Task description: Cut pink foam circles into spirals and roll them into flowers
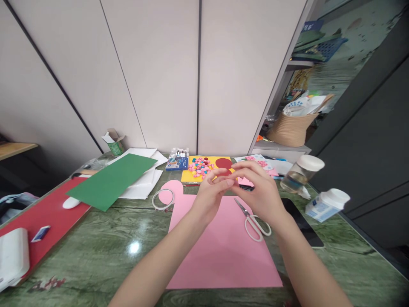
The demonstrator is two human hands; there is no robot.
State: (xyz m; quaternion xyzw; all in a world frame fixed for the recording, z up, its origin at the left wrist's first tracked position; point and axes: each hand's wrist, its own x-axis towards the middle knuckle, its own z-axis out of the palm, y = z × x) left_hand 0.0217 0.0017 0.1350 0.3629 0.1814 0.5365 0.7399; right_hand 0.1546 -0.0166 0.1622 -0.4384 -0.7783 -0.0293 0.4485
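Observation:
Above the far edge of a pink paper sheet [220, 256], my left hand [212, 189] and my right hand [257, 183] meet at the fingertips. Both are closed in a pinch; whatever is between the fingers is too small or hidden to make out. White-handled scissors [255, 224] lie on the sheet beneath my right hand. Just beyond the fingers, a yellow sheet [187, 175] carries a pile of small pink, blue and red pieces [200, 166] and red paper circles [223, 163]. Left of my left hand, a roll of tape [154, 200] overlaps a pink paper circle [172, 185].
Green paper [111, 181] lies over white sheets [140, 187] at the left, near red paper [60, 213] with an eraser [41, 234]. At the right stand a jar of liquid [294, 179] and a white bottle [327, 207], beside a dark phone [302, 224].

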